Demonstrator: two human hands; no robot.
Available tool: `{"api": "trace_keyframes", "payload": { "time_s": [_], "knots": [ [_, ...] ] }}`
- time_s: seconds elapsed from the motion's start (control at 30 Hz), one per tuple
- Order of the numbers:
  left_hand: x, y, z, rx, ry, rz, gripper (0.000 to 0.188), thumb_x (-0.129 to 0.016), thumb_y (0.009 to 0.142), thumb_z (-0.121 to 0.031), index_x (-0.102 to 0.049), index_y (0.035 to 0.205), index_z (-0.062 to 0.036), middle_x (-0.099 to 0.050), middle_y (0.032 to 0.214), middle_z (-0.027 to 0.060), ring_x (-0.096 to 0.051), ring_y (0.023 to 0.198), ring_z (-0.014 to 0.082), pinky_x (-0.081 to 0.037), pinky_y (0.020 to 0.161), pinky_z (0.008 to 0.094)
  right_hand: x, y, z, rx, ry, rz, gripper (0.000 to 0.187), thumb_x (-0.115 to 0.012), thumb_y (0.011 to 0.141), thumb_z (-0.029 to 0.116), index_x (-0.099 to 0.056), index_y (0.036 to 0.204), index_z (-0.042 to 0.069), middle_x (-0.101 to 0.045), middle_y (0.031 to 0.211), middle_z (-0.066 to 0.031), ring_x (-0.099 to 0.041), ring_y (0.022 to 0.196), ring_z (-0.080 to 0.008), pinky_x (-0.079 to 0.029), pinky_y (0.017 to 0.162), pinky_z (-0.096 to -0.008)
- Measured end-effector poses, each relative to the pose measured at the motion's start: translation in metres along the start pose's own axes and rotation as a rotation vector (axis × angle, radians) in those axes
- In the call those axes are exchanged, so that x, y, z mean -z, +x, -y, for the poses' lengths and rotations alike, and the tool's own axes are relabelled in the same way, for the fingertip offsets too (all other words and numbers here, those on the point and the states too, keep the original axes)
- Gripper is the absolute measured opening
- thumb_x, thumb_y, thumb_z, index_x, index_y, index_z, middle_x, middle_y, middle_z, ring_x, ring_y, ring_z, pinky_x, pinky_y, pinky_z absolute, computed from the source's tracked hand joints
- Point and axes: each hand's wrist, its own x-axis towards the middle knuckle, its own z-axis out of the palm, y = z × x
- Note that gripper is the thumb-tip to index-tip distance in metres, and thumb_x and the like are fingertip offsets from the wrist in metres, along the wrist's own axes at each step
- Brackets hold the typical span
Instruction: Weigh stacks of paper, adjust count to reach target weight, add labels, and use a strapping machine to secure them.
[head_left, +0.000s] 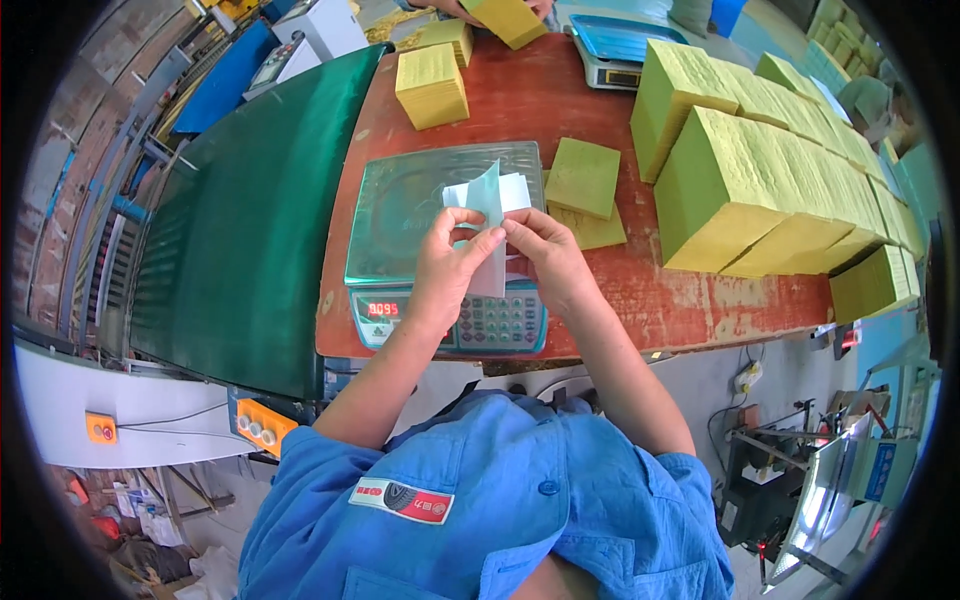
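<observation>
Both my hands are raised over a digital scale (400, 215) with a clear-covered pan and a lit red display. Between them is a thin, pale sheet (488, 270), standing upright and creased. My left hand (452, 258) pinches its left side between thumb and fingers. My right hand (550, 255) grips the opposite side, thumb near the other thumb. Behind the fingertips, white paper slips (515, 190) lie on the pan. Just right of the scale, flat yellow stacks of sheets (583, 178) rest on the red table.
Tall yellow paper blocks (725, 205) line the right of the red table (670, 310). A green conveyor belt (240, 250) runs along the left. Another scale with a blue tray (625, 42) stands at the back. Across the table, another person's hands hold a yellow stack (508, 20).
</observation>
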Motion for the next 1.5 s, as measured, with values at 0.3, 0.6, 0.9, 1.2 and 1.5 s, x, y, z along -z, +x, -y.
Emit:
{"api": "trace_keyframes", "payload": {
  "time_s": [0.3, 0.6, 0.9, 1.2, 1.5],
  "knots": [
    [0.015, 0.004, 0.0, 0.0, -0.113, 0.074, 0.04, -0.079, 0.082, -0.029, -0.058, 0.105, -0.0036, -0.06, 0.095, 0.0062, -0.055, 0.087, 0.0112, -0.046, 0.075, 0.0257, -0.008, 0.004, -0.005, 0.032, -0.012, 0.024, 0.023, -0.063, 0.095, 0.023, -0.063, 0.106, 0.003, -0.064, 0.095, -0.0037, -0.061, 0.085, -0.012, -0.052, 0.074, -0.0269],
    [0.022, 0.007, 0.003, 0.081, -0.278, 0.135, 0.028, -0.076, 0.086, -0.024, -0.062, 0.101, -0.0054, -0.061, 0.091, 0.0015, -0.055, 0.087, 0.0087, -0.045, 0.079, 0.0245, -0.012, 0.005, -0.008, 0.029, 0.003, -0.019, 0.024, -0.062, 0.095, 0.023, -0.062, 0.104, 0.002, -0.063, 0.094, -0.0049, -0.061, 0.085, -0.0126, -0.053, 0.074, -0.0272],
    [0.033, 0.007, 0.016, 0.095, -0.234, 0.118, 0.008, -0.063, 0.092, -0.01, -0.062, 0.092, -0.0028, -0.059, 0.084, -0.0013, -0.053, 0.077, 0.0053, -0.043, 0.069, 0.0211, -0.019, -0.002, -0.007, 0.211, -0.559, -0.257, 0.021, -0.067, 0.089, 0.017, -0.064, 0.095, -0.003, -0.066, 0.081, -0.0087, -0.06, 0.068, -0.0137, -0.051, 0.063, -0.0281],
    [0.03, 0.009, 0.014, -0.174, 0.142, 0.025, 0.012, -0.06, 0.093, -0.007, -0.055, 0.083, -0.0016, -0.048, 0.07, -0.0036, -0.042, 0.066, 0.0044, -0.037, 0.059, 0.0234, -0.017, 0.004, -0.003, 0.346, -0.894, -0.412, 0.018, -0.068, 0.086, 0.012, -0.062, 0.08, -0.005, -0.062, 0.066, -0.0157, -0.059, 0.059, -0.0196, -0.048, 0.057, -0.0349],
    [0.026, 0.008, 0.008, -0.275, 0.173, 0.01, 0.013, -0.055, 0.096, -0.009, -0.051, 0.085, -0.0048, -0.044, 0.073, -0.0023, -0.042, 0.068, 0.0057, -0.038, 0.06, 0.024, -0.011, 0.004, -0.005, 0.406, -0.873, -0.475, 0.022, -0.071, 0.086, 0.012, -0.057, 0.077, -0.003, -0.055, 0.063, -0.0057, -0.046, 0.061, -0.0089, -0.043, 0.055, -0.0285]
  ]
}}
